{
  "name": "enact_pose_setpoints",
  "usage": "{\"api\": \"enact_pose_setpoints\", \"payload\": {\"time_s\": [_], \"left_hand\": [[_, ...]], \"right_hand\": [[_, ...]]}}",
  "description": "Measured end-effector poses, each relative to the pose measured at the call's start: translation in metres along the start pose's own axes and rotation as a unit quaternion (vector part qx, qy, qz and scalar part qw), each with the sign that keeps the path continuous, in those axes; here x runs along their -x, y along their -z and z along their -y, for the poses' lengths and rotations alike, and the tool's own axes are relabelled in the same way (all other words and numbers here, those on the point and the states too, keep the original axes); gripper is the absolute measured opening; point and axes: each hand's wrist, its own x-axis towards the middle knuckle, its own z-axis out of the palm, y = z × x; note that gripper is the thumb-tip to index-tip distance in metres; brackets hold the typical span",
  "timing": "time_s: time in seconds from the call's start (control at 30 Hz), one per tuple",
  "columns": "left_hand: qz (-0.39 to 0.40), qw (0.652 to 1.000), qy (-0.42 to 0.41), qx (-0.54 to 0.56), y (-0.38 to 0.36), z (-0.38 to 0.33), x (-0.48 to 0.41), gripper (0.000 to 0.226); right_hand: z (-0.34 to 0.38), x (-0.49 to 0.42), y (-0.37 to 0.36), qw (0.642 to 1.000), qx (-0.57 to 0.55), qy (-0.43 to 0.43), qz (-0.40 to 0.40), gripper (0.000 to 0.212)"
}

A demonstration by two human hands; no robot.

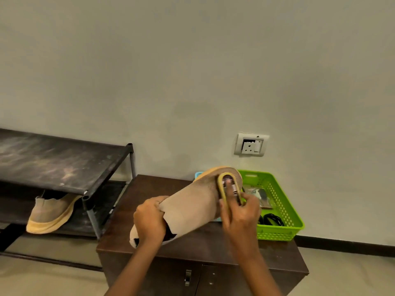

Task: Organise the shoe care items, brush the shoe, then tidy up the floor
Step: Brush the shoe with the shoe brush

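Shoe point(192, 207) gripped at its opening by left hand point(149, 221) over a cabinet point(203, 248); right hand point(240, 214) clasps brush point(221, 189) against its toe.

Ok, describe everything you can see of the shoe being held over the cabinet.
The shoe is a beige, knit-looking slip-on with a pale orange sole, held tilted over the dark cabinet, toe raised toward the wall, opening toward the camera. The left hand grips its heel collar; the right hand presses a yellow-edged brush against its toe area.
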Motion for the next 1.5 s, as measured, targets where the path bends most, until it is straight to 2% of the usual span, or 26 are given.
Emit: {"api": "enact_pose_setpoints", "payload": {"time_s": [0.03, 0.1, 0.13, 0.2, 0.27, 0.3, 0.4, 0.47, 0.53, 0.6, 0.67, 0.8, 0.87, 0.93, 1.0, 1.07, 1.13, 1.2, 1.23, 1.3, 1.33, 1.4, 1.5], "left_hand": [[0.008, 1.000, -0.003, 0.003, -0.002, 0.000, 0.001, 0.034], [0.023, 1.000, 0.004, 0.012, -0.006, 0.000, 0.001, 0.032], [0.030, 0.999, 0.013, 0.012, -0.008, 0.000, 0.002, 0.031], [0.037, 0.999, 0.036, 0.010, -0.009, -0.001, 0.002, 0.031], [0.031, 0.998, 0.055, 0.010, -0.006, -0.003, 0.000, 0.033], [0.028, 0.998, 0.060, 0.009, -0.004, -0.002, -0.001, 0.035], [0.040, 0.998, 0.047, -0.005, -0.004, -0.003, 0.001, 0.035], [0.058, 0.997, 0.045, -0.008, -0.008, -0.002, 0.004, 0.032], [0.072, 0.995, 0.069, -0.005, -0.013, -0.001, 0.004, 0.028], [0.072, 0.992, 0.100, 0.008, -0.014, 0.001, 0.003, 0.023], [0.059, 0.991, 0.113, 0.028, -0.013, 0.001, -0.001, 0.022], [0.068, 0.992, 0.105, 0.032, -0.009, 0.001, -0.001, 0.033], [0.078, 0.988, 0.124, 0.044, -0.011, 0.002, 0.001, 0.034], [0.085, 0.981, 0.162, 0.067, -0.015, 0.004, 0.002, 0.033], [0.074, 0.973, 0.190, 0.107, -0.016, 0.006, 0.000, 0.040], [0.058, 0.969, 0.197, 0.136, -0.013, 0.008, -0.003, 0.048], [0.065, 0.973, 0.188, 0.117, -0.008, 0.009, -0.004, 0.045], [0.070, 0.974, 0.187, 0.109, -0.006, 0.006, -0.002, 0.040], [0.075, 0.973, 0.190, 0.108, -0.008, 0.006, -0.001, 0.039], [0.080, 0.970, 0.201, 0.110, -0.013, 0.005, 0.001, 0.040], [0.081, 0.969, 0.205, 0.109, -0.014, 0.005, 0.001, 0.042], [0.085, 0.972, 0.198, 0.099, -0.014, 0.009, -0.001, 0.043], [0.074, 0.975, 0.185, 0.093, -0.008, 0.015, -0.008, 0.038]], "right_hand": [[-0.007, -0.004, 0.003, 0.999, -0.003, -0.043, -0.011, 0.052], [0.003, 0.001, 0.006, 0.997, -0.027, -0.067, -0.012, 0.053], [0.017, 0.009, 0.005, 0.998, -0.038, -0.048, 0.002, 0.053], [0.043, 0.029, -0.002, 0.997, -0.046, 0.050, 0.041, 0.053], [0.044, 0.025, -0.005, 0.991, -0.024, 0.121, 0.058, 0.051], [0.033, 0.014, -0.005, 0.993, -0.017, 0.110, 0.041, 0.049], [-0.004, -0.016, 0.006, 0.999, -0.016, -0.037, -0.029, 0.048], [-0.004, -0.011, 0.008, 0.996, -0.026, -0.074, -0.030, 0.052], [0.019, 0.010, 0.002, 0.999, -0.039, -0.025, 0.011, 0.054], [0.039, 0.030, -0.004, 0.994, -0.034, 0.087, 0.049, 0.055], [0.031, 0.017, -0.005, 0.991, -0.009, 0.132, 0.037, 0.055], [-0.010, -0.022, 0.007, 0.997, 0.015, -0.057, -0.053, 0.053], [-0.006, -0.011, 0.007, 0.996, -0.002, -0.079, -0.037, 0.053], [0.016, 0.016, 0.002, 0.999, -0.023, -0.026, 0.012, 0.054], [0.039, 0.041, -0.005, 0.996, -0.017, 0.074, 0.056, 0.056], [0.041, 0.035, -0.009, 0.988, 0.001, 0.139, 0.061, 0.055], [0.023, 0.011, -0.005, 0.994, -0.003, 0.109, 0.025, 0.051], [0.004, -0.012, 0.003, 1.000, 0.001, 0.013, -0.018, 0.051], [0.000, -0.016, 0.006, 0.999, -0.002, -0.032, -0.026, 0.052], [0.008, -0.007, 0.007, 0.998, -0.022, -0.058, -0.011, 0.052], [0.019, 0.005, 0.005, 0.999, -0.030, -0.039, 0.012, 0.052], [0.045, 0.035, -0.002, 0.996, -0.040, 0.061, 0.058, 0.053], [0.054, 0.041, -0.009, 0.983, -0.025, 0.167, 0.069, 0.061]]}}
